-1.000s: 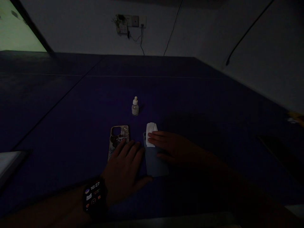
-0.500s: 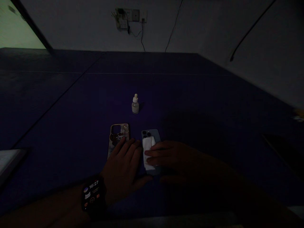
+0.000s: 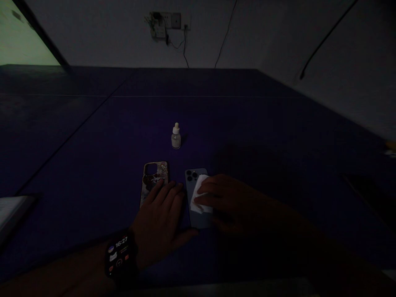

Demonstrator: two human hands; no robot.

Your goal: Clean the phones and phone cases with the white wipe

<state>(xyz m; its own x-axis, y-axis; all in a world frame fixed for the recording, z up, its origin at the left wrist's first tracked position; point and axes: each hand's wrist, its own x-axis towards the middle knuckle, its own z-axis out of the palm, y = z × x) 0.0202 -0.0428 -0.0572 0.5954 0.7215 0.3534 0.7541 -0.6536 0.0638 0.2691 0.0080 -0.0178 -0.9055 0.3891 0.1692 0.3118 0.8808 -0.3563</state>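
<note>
A blue-grey smartphone lies with its camera side up on the dark blue tabletop. Over its back is a folded white tissue, pressed under the fingers of my right hand. My left hand rests flat with fingers stretched out, its fingertips over the lower part of a patterned phone case. That case lies just left of the phone, partly hidden by the hand. On my left wrist is a lit smartwatch. Beyond both hands stands a small dropper bottle with a white top.
A white flat object sits at the left edge. At the right lies a dark flat object, hard to make out. Wall sockets with cables are at the back. The room is very dim.
My right hand has slid the tissue to the right and tilted it, uncovering more of the phone's left side and cameras. The left hand has stayed in place.
</note>
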